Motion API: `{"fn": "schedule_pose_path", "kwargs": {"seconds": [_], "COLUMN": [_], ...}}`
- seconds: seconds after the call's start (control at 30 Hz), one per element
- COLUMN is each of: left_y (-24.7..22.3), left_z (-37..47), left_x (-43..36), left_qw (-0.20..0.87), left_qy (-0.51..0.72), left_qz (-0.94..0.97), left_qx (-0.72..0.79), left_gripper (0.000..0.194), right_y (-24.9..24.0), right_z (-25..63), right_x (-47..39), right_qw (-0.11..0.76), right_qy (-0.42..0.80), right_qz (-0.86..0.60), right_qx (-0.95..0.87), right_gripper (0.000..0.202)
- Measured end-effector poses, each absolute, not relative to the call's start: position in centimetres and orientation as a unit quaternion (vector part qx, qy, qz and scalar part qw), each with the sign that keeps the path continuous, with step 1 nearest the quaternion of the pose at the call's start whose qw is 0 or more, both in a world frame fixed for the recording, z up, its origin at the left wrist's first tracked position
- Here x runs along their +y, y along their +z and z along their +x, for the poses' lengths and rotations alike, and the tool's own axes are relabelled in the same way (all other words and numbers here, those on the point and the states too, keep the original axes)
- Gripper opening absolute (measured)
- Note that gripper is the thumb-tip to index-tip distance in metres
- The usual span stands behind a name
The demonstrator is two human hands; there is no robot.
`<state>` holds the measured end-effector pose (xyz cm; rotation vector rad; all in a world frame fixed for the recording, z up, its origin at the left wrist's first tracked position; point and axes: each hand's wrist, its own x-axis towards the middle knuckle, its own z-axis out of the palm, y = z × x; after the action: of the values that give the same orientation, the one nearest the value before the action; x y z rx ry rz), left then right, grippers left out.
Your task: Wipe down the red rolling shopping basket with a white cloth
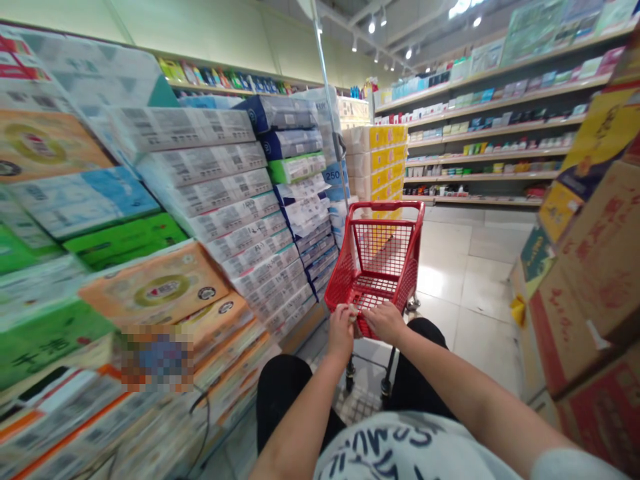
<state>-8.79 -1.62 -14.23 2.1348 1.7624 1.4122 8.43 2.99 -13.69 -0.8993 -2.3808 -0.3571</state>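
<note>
A small red shopping cart [385,283] with a grid basket stands just ahead of me, its raised bar at the far end. At the near end of its basket, my left hand [342,330] is closed with curled fingers over the edge. Close beside it on the right, my right hand [385,323] also has its fingers bent over that near edge. The fingertips of both hands almost meet, and what lies under them is partly hidden. Below the basket, the cart's dark wheels show between my knees.
Stacked tissue packs [225,180] rise along the left, with orange packs [155,283] nearer me. Cardboard boxes [600,267] line the right side. A metal pole [327,93] stands behind the cart. Shelves of goods [500,127] run along the back, beyond the tiled floor [450,247].
</note>
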Motion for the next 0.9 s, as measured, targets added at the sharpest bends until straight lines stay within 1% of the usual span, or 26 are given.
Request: {"fn": "schedule_pose_path", "kwargs": {"seconds": [0.1, 0.23, 0.3, 0.43, 0.5, 0.6, 0.73, 0.9], "left_y": [-14.3, -11.8, -11.0, -11.5, -11.7, -11.3, -11.2, -11.4], "left_z": [-9.0, -10.3, -10.6, -10.1, -10.3, -11.4, -11.6, -9.4], "left_x": [-1.5, 0.1, 0.8, 1.2, 1.6, 2.3, 2.9, 3.2], "left_qw": [0.013, -0.018, -0.010, 0.024, 0.030, 0.022, 0.006, 0.068], "left_qy": [0.470, 0.488, 0.456, 0.366, 0.340, 0.323, 0.337, 0.301], "left_qz": [0.682, 0.642, 0.639, 0.685, 0.703, 0.702, 0.672, 0.745], "left_qx": [0.560, 0.591, 0.619, 0.630, 0.624, 0.634, 0.659, 0.592], "left_gripper": [0.031, 0.029, 0.029, 0.034, 0.037, 0.036, 0.034, 0.039], "right_y": [-13.5, -13.0, -12.8, -12.3, -11.9, -11.6, -11.9, -12.1], "right_z": [8.5, 8.6, 8.5, 8.0, 7.6, 6.9, 7.1, 7.7], "right_x": [2.9, 2.5, 2.5, 2.8, 2.9, 2.9, 3.1, 3.6], "right_qw": [0.281, 0.261, 0.248, 0.191, 0.159, 0.133, 0.139, 0.137], "right_qy": [-0.133, -0.127, -0.122, -0.103, -0.090, -0.071, -0.075, -0.071], "right_qz": [-0.333, -0.350, -0.357, -0.376, -0.405, -0.468, -0.481, -0.489], "right_qx": [-0.890, -0.891, -0.892, -0.901, -0.896, -0.871, -0.862, -0.859], "right_gripper": [0.024, 0.026, 0.027, 0.022, 0.020, 0.021, 0.023, 0.021]}}
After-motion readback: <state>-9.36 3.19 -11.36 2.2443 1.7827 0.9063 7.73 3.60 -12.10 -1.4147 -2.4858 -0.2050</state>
